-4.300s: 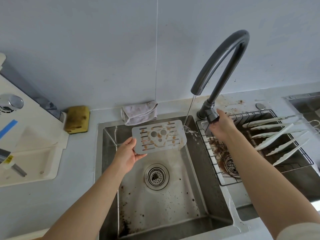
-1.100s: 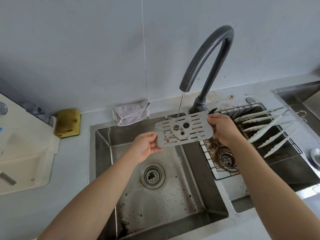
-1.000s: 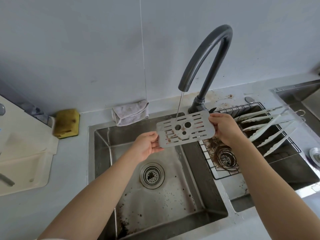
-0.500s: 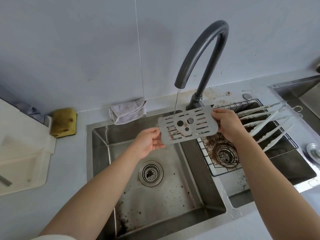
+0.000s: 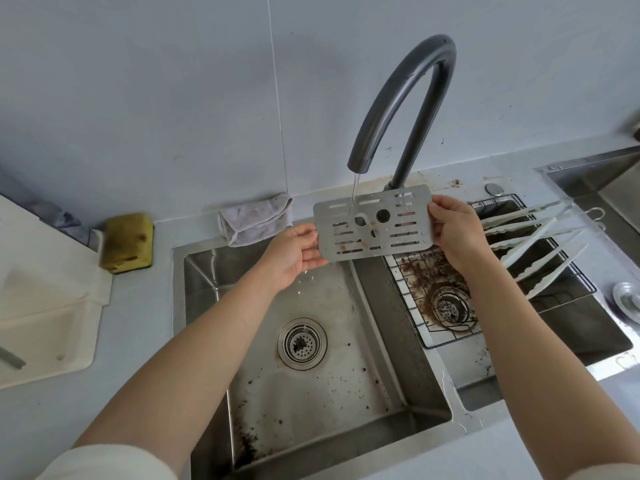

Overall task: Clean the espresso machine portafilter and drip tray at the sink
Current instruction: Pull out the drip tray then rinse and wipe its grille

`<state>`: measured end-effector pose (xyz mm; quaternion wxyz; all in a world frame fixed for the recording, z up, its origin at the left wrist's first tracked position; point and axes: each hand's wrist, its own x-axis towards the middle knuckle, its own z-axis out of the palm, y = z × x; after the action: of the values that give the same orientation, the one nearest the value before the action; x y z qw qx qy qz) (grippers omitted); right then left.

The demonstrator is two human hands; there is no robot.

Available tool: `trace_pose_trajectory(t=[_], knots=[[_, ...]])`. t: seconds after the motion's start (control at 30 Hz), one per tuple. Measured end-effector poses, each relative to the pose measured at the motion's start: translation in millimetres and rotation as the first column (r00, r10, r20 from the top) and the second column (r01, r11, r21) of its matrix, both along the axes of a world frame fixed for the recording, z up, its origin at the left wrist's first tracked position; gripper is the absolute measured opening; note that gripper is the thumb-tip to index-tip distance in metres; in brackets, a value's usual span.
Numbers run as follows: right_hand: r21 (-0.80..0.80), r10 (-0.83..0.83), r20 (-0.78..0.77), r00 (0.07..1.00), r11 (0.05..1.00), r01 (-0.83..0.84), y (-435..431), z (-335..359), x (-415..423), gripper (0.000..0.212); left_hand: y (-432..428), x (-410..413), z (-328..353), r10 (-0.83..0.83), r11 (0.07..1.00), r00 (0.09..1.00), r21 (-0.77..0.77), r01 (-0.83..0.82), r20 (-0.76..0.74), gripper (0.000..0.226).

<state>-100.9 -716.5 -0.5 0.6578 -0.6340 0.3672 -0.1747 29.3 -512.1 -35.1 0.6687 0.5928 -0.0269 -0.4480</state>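
Note:
A grey slotted drip tray grate (image 5: 398, 206) with brown coffee stains is held level over the left sink basin (image 5: 207, 271). My left hand (image 5: 294, 252) grips its left end and my right hand (image 5: 453, 226) grips its right end. A thin stream of water falls from the dark curved faucet (image 5: 401, 98) onto the grate's left half. Drops fall into the basin below. No portafilter is in view.
The basin floor is speckled with coffee grounds around the drain (image 5: 302, 344). A wire rack (image 5: 433, 289) with grounds and white tongs (image 5: 540, 244) fill the right basin. A yellow sponge (image 5: 127, 242), a grey cloth (image 5: 254, 220) and a cream machine base (image 5: 45, 306) lie on the counter.
My right hand left the faucet base and took the grate's right end. Both hands lifted the grate under the stream and shifted it slightly right and up.

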Motion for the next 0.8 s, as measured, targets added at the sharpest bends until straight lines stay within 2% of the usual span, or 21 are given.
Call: trace_pose_trajectory(t=[0.5, 0.8], knots=[[-0.064, -0.07, 0.049, 0.996, 0.995, 0.073, -4, 2, -1, 0.028, -12, -2, 10, 0.009, 1.0, 0.999, -0.001, -0.009, 0.035, 0.024], [-0.034, -0.076, 0.112, 0.991, 0.996, 0.08, 3, 6, 14, 0.03, -6, 11, 24, 0.037, 0.999, 0.995, -0.003, -0.037, 0.088, 0.029]])
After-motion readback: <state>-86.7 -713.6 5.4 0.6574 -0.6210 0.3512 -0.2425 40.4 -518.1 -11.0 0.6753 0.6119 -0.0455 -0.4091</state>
